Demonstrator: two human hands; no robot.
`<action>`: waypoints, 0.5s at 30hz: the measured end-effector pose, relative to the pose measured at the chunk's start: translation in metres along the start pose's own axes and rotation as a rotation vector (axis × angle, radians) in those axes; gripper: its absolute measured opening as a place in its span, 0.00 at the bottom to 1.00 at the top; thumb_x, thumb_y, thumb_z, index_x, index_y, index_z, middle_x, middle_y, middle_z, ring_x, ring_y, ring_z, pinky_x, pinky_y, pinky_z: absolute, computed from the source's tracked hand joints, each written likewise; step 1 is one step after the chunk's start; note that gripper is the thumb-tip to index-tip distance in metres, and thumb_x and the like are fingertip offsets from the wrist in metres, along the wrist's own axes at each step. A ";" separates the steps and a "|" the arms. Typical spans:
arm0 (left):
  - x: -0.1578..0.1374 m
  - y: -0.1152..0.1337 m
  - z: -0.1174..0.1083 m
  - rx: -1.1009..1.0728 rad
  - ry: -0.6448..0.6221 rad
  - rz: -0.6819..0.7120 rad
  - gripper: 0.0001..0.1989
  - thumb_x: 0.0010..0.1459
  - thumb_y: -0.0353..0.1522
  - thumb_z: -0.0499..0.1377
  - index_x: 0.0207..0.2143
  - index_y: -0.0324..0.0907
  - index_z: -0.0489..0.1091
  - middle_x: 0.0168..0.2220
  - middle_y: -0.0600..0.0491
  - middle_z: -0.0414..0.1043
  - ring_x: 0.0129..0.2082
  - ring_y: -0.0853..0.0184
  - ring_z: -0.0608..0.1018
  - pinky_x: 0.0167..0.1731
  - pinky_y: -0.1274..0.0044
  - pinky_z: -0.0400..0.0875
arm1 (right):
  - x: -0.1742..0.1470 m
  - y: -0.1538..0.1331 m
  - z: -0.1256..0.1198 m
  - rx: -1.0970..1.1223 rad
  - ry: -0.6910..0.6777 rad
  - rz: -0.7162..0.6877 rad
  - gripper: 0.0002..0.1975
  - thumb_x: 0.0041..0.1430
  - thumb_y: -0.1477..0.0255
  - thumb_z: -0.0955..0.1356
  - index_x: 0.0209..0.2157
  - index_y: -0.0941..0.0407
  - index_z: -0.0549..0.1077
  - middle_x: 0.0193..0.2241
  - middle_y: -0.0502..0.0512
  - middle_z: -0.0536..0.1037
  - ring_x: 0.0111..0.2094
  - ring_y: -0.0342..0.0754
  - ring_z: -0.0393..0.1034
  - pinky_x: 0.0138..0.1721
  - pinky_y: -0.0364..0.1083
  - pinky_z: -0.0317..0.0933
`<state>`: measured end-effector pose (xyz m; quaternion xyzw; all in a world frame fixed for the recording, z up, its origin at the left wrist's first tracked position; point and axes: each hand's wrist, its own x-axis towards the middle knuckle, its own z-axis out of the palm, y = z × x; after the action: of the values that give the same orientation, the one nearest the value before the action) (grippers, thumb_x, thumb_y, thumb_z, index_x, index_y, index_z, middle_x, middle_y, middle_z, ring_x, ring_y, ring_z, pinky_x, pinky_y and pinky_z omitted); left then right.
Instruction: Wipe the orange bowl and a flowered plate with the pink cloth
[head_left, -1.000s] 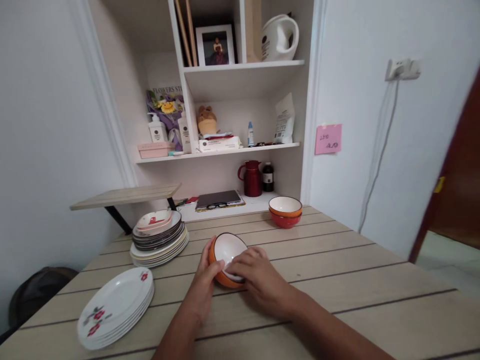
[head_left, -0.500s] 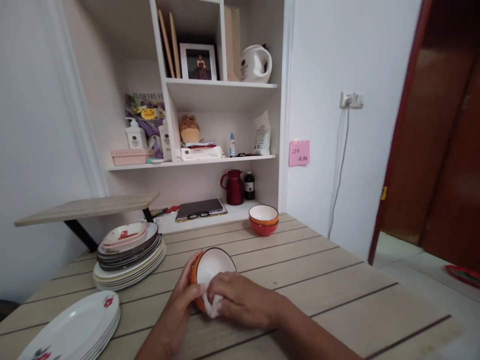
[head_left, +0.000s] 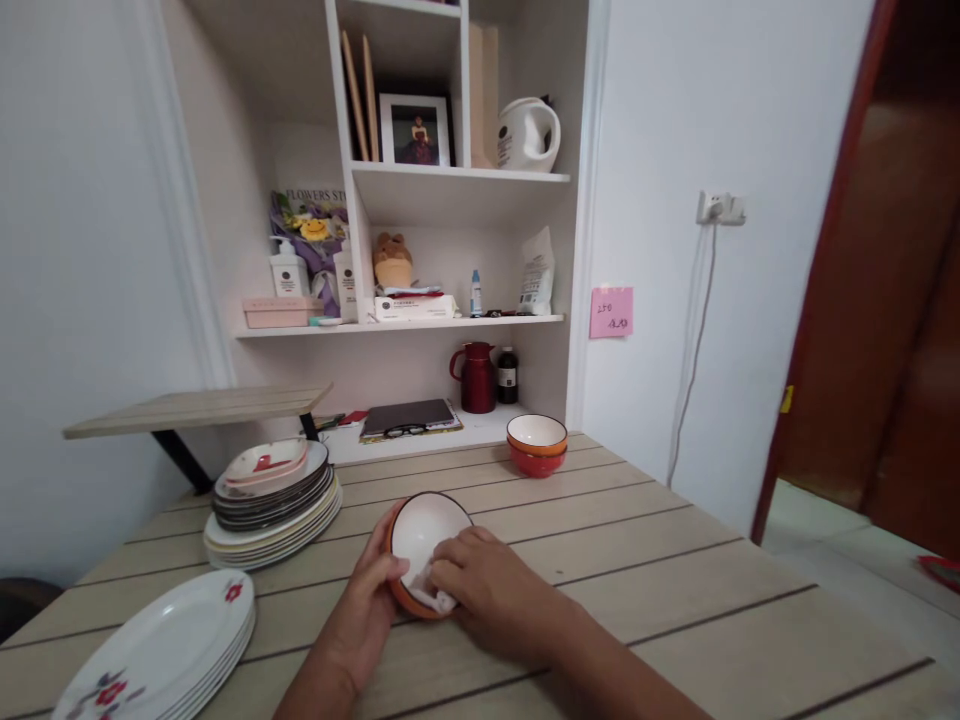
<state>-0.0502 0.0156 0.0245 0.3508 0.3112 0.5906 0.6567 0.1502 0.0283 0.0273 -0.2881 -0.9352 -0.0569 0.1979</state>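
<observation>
While your left hand (head_left: pixel 367 590) holds the orange bowl (head_left: pixel 429 525) tilted, with its white inside turned towards you, your right hand (head_left: pixel 491 595) reaches into it with a crumpled white cloth (head_left: pixel 430 592). Your left thumb lies over the rim, and the other left fingers, which are partly hidden, go around the outside, so the wall is pinched between them. Your right fingers are bent and close together, and they press the cloth against the lower part of the inside. The orange bowl is in front of you over the table (head_left: pixel 712 600); you cannot tell from this view whether its base touches the surface. As far as one can judge, the wiping of it is under way and not finished. Beyond the orange bowl and to its right stands a pair of stacked bowls (head_left: pixel 537 450); they are perhaps done already, but nothing proves it. Left of the orange bowl and a little farther is a pile of plates (head_left: pixel 274 515) with small dishes (head_left: pixel 244 463) on top, and left of it but nearer to you, a stack of oval plates (head_left: pixel 161 630); whether these were wiped is not clear.
</observation>
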 end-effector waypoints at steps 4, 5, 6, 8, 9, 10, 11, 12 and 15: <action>0.000 -0.001 0.001 -0.025 -0.040 -0.008 0.40 0.49 0.32 0.68 0.66 0.50 0.65 0.58 0.47 0.76 0.58 0.47 0.76 0.53 0.59 0.73 | -0.001 0.000 0.004 -0.013 -0.016 0.008 0.12 0.68 0.73 0.67 0.51 0.50 0.71 0.45 0.53 0.79 0.44 0.50 0.70 0.47 0.51 0.52; -0.001 -0.002 0.002 -0.021 -0.042 -0.004 0.39 0.51 0.34 0.68 0.66 0.51 0.65 0.59 0.48 0.75 0.58 0.47 0.76 0.54 0.60 0.73 | -0.002 0.000 0.005 -0.001 -0.024 0.021 0.12 0.67 0.72 0.68 0.51 0.50 0.70 0.45 0.53 0.79 0.44 0.51 0.71 0.47 0.51 0.52; -0.001 -0.002 0.003 -0.015 -0.040 0.005 0.38 0.53 0.36 0.69 0.66 0.51 0.65 0.60 0.48 0.75 0.59 0.48 0.75 0.55 0.61 0.72 | -0.002 -0.001 0.007 0.015 -0.031 0.038 0.13 0.65 0.71 0.70 0.50 0.50 0.70 0.45 0.52 0.79 0.45 0.51 0.71 0.46 0.51 0.51; -0.001 -0.004 0.006 -0.003 -0.028 0.029 0.37 0.54 0.40 0.70 0.66 0.51 0.65 0.61 0.48 0.74 0.62 0.50 0.74 0.58 0.63 0.70 | -0.002 -0.002 0.009 0.055 -0.046 0.069 0.14 0.63 0.70 0.71 0.49 0.51 0.70 0.46 0.53 0.79 0.47 0.52 0.70 0.47 0.51 0.51; 0.000 -0.005 0.006 -0.004 -0.026 0.033 0.38 0.54 0.41 0.71 0.66 0.51 0.65 0.62 0.48 0.73 0.62 0.50 0.73 0.59 0.63 0.69 | -0.002 -0.003 0.010 0.075 -0.052 0.084 0.13 0.63 0.70 0.71 0.48 0.51 0.69 0.46 0.53 0.79 0.48 0.53 0.70 0.47 0.51 0.51; 0.001 -0.007 0.006 -0.011 -0.024 0.038 0.38 0.54 0.43 0.72 0.65 0.51 0.65 0.62 0.48 0.73 0.63 0.50 0.72 0.60 0.64 0.68 | -0.002 -0.005 0.011 0.094 -0.055 0.097 0.12 0.62 0.71 0.71 0.47 0.51 0.69 0.47 0.53 0.79 0.48 0.53 0.70 0.47 0.51 0.51; 0.001 -0.008 0.006 -0.019 -0.024 0.046 0.39 0.54 0.44 0.72 0.66 0.50 0.65 0.63 0.48 0.72 0.64 0.51 0.71 0.61 0.65 0.67 | -0.001 -0.006 0.012 0.111 -0.054 0.113 0.12 0.62 0.71 0.70 0.46 0.51 0.69 0.46 0.54 0.79 0.48 0.54 0.70 0.47 0.52 0.52; 0.003 -0.009 0.005 -0.026 -0.020 0.058 0.39 0.54 0.45 0.72 0.66 0.50 0.65 0.64 0.48 0.71 0.65 0.52 0.70 0.63 0.66 0.66 | -0.001 -0.008 0.013 0.134 -0.048 0.130 0.11 0.61 0.72 0.70 0.45 0.51 0.69 0.46 0.54 0.79 0.48 0.54 0.70 0.48 0.52 0.52; 0.005 -0.012 0.003 -0.023 0.006 0.059 0.40 0.55 0.48 0.71 0.67 0.52 0.63 0.67 0.47 0.68 0.66 0.52 0.70 0.63 0.66 0.65 | 0.002 -0.013 0.016 0.207 -0.002 0.175 0.11 0.59 0.74 0.71 0.43 0.52 0.68 0.47 0.54 0.78 0.48 0.55 0.70 0.49 0.53 0.53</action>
<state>-0.0401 0.0199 0.0165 0.3505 0.2957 0.6143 0.6421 0.1358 0.0221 0.0132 -0.3468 -0.9076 0.0577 0.2296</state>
